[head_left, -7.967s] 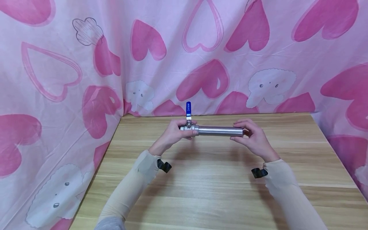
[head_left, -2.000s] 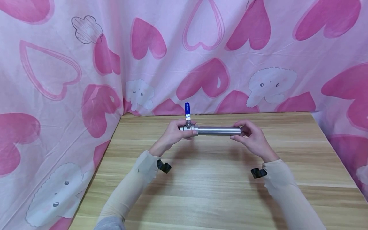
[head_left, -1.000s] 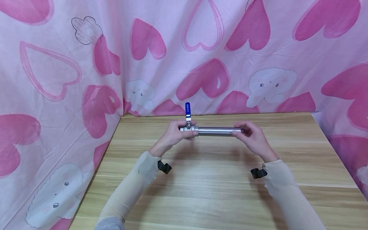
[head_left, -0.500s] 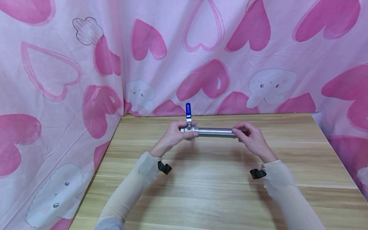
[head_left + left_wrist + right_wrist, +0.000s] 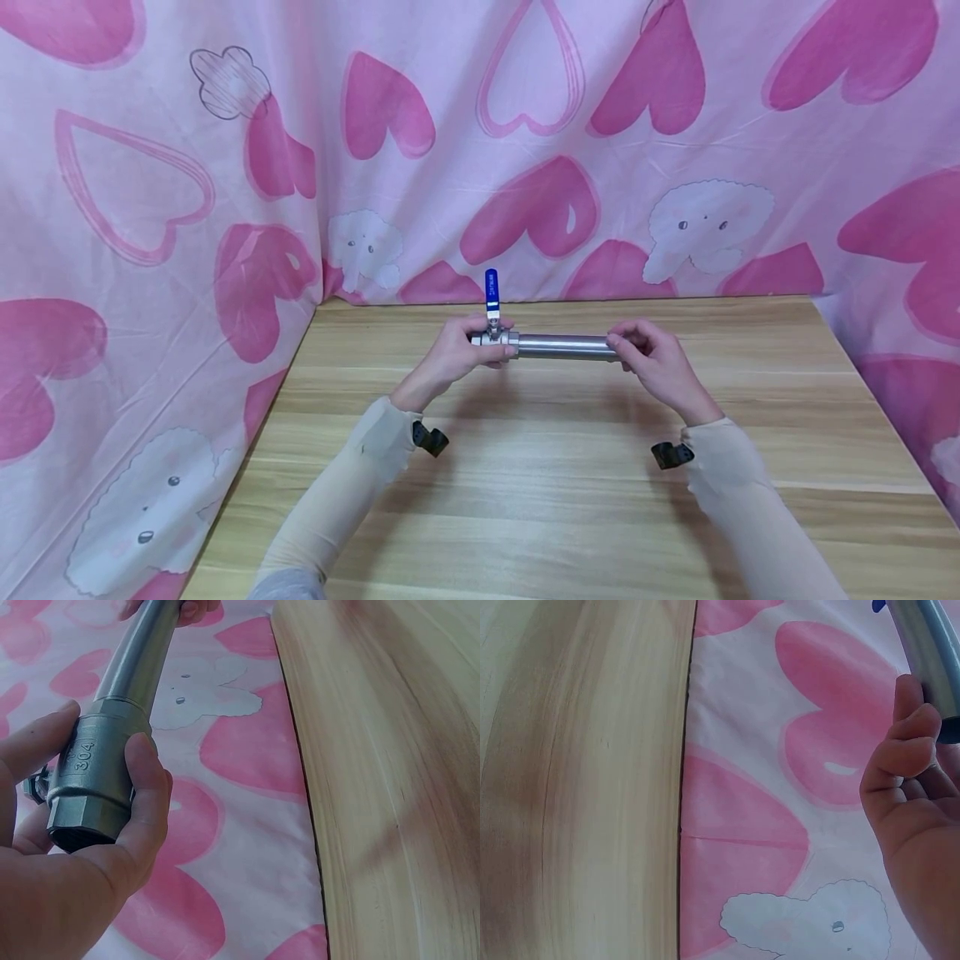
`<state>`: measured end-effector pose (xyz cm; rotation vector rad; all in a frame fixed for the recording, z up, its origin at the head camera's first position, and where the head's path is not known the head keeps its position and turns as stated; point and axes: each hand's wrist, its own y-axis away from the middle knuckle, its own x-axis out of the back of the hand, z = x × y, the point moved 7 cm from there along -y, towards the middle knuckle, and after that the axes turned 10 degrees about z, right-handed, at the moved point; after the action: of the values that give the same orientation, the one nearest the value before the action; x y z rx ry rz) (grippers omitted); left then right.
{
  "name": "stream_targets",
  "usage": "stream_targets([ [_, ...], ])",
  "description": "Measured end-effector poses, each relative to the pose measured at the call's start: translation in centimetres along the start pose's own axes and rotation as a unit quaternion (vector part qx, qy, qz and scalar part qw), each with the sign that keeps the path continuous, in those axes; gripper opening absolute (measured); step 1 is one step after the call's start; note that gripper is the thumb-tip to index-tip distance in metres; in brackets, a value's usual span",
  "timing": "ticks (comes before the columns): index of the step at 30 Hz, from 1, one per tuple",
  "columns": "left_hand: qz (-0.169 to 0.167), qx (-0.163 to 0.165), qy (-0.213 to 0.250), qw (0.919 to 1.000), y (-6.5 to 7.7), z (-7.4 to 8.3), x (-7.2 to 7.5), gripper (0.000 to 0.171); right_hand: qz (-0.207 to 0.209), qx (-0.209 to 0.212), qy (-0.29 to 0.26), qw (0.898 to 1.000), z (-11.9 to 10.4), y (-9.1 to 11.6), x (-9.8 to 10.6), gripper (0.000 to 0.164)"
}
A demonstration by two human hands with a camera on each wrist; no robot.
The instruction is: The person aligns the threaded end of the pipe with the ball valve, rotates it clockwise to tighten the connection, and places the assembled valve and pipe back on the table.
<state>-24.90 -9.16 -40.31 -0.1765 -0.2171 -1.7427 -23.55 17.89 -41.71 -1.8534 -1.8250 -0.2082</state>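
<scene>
A steel ball valve [image 5: 90,761] marked 304 is joined to a straight steel pipe [image 5: 566,347]. Its blue lever handle [image 5: 491,289] points toward the back curtain in the head view. My left hand [image 5: 450,354] grips the valve body, thumb on one side and fingers on the other; the valve's open hexagonal end shows in the left wrist view. At the pipe's far right end, my right hand [image 5: 662,365] pinches the tube with its thumb in front. The right wrist view shows the pipe's dark end beside the fingertips [image 5: 919,720]. Valve and pipe are held roughly level above the table.
A wooden table [image 5: 525,500] lies under both hands. Pink curtains [image 5: 420,208] with hearts and white puppy figures rise along its back and sides. Small black cameras [image 5: 430,438] sit on both wrists over pale sleeves.
The right thumb has moved up from under the pipe onto its front near the end, and that hand has shifted slightly left. The left hand keeps its grip on the valve.
</scene>
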Motion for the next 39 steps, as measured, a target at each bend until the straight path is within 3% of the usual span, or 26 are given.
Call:
stream_targets([
  [10, -0.004, 0.002, 0.013, 0.9999, 0.01, -0.23, 0.22, 0.042, -0.016, 0.017, -0.028, 0.999, 0.36, 0.21, -0.25, 0.047],
  [22, -0.005, 0.008, 0.022, 0.9997, -0.08, -0.55, 0.32, 0.038, -0.019, 0.037, -0.028, 0.999, 0.00, 0.25, -0.17, 0.040],
  [39, -0.007, 0.006, 0.013, 0.9999, 0.07, -0.30, 0.15, 0.038, -0.001, 0.044, -0.031, 0.999, -0.30, 0.31, -0.06, 0.042],
])
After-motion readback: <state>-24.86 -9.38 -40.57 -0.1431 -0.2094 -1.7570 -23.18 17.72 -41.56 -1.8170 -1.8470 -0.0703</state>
